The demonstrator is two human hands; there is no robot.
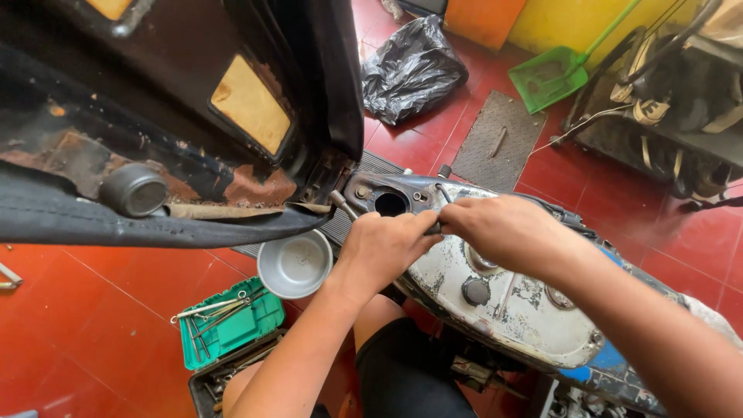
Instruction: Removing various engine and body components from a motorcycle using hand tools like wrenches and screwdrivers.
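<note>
Fingers of left hand (383, 248) and right hand (495, 228) curled tight round thin metal tool (346, 207), over scooter tank (495, 302). Tool looks stiff, light, maybe greasy; best gripped mid-shaft, near hands.

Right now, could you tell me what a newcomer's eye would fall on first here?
At centre, the left hand and right hand meet around a dark tool over a worn grey fuel tank with flaking paint. The raised black seat fills the upper left. Below it, a metal bowl and a green tool tray sit on the red tiled floor.
</note>
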